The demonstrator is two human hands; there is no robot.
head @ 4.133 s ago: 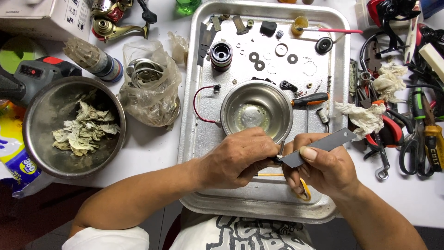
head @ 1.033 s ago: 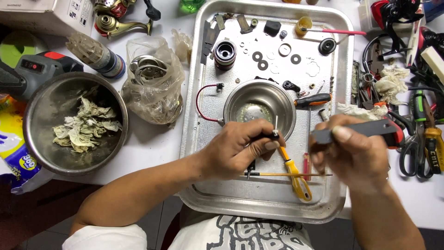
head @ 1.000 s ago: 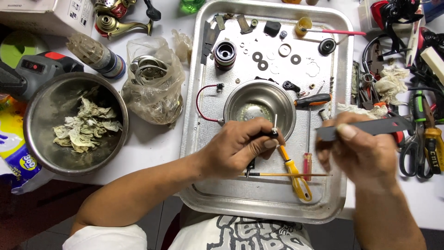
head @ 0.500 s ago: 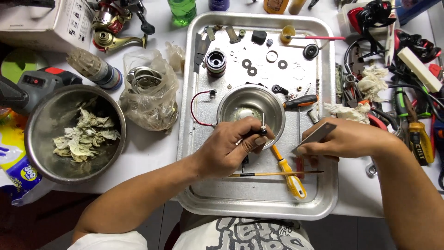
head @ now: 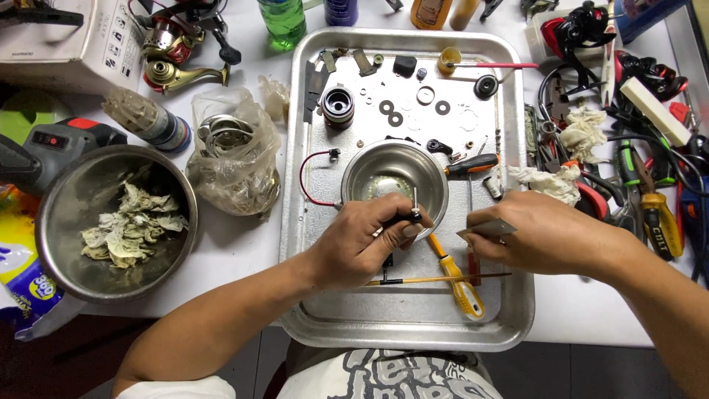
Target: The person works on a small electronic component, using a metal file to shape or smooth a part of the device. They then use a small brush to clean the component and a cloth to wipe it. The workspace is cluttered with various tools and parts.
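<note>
My left hand (head: 365, 240) pinches a small dark part with a thin metal pin (head: 413, 210) over the near rim of a small steel bowl (head: 395, 177) on the metal tray (head: 509, 310). Over the tray's right edge, my right hand (head: 543, 236) lies palm down and holds a flat grey metal tool (head: 487, 227), mostly covered by the fingers. A yellow-handled screwdriver (head: 459, 281) and a thin stick (head: 436, 279) lie on the tray between the hands.
Washers, a dark spool (head: 338, 106) and small parts dot the tray's far half. A large steel bowl of crumpled paper (head: 111, 222) sits left, beside a plastic bag (head: 233, 159) and a drill (head: 44, 148). Pliers and tools (head: 650, 199) crowd the right.
My right hand has dropped from a raised position to the tray's right edge, lowering the flat tool. The left hand stayed by the bowl with the small part. The view shifted slightly.
</note>
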